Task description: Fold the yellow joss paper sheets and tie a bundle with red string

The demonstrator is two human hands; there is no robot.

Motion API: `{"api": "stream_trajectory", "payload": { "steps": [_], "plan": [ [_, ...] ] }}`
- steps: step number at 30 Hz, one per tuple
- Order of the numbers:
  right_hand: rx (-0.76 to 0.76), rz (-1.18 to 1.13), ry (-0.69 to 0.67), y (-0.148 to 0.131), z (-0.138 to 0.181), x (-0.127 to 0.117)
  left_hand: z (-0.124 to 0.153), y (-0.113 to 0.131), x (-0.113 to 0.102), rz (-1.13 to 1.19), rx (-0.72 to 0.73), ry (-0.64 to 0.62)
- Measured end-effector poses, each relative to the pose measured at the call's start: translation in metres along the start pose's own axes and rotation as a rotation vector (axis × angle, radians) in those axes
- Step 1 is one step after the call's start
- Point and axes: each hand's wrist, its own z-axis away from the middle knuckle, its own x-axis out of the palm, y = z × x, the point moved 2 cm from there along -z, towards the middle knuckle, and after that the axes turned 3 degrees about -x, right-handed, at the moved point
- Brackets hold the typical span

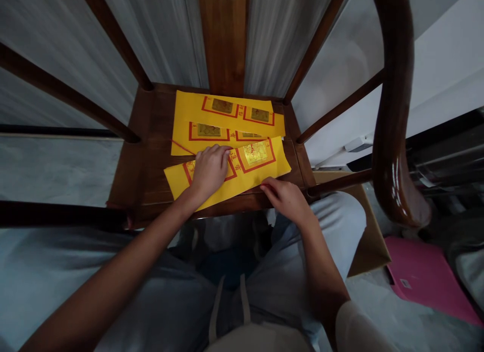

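A yellow joss paper strip [245, 175] with red frames and gold foil lies slanted near the front of the wooden chair seat [151, 173]. My left hand [209, 171] is over its left half, fingers bent down at the far edge and closed on the paper; the fingertips are hidden. At the strip's near edge, toward the right end, the thumb and forefinger of my right hand [285, 196] pinch together on the paper. Behind lie more yellow sheets [187, 107] with similar red and gold prints, overlapping one another. A thin red stick or cord [183, 147] sticks out left of my left hand.
The chair's back panel [224, 44] rises behind the papers, and a curved armrest [395, 115] stands at the right. Below it are an open cardboard box [368, 236] and a pink panel [427, 274] on the floor. My knees flank the seat's front.
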Motion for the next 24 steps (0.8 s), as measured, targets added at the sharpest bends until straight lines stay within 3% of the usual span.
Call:
{"api": "stream_trajectory", "payload": {
  "steps": [7,11,17,24],
  "plan": [
    [-0.081,-0.033,-0.060,-0.007,-0.003,0.007,0.004,0.003,-0.004,-0.081,0.033,-0.095],
    [-0.108,-0.037,-0.051,-0.005,-0.013,-0.002,0.006,0.003,0.000,-0.129,0.068,-0.130],
    [-0.230,0.004,-0.130,-0.005,-0.055,-0.024,0.007,0.002,0.006,-0.134,0.129,-0.121],
    [-0.336,-0.029,-0.290,-0.007,-0.106,-0.022,0.008,-0.001,0.009,-0.094,0.203,-0.080]
  ]
}}
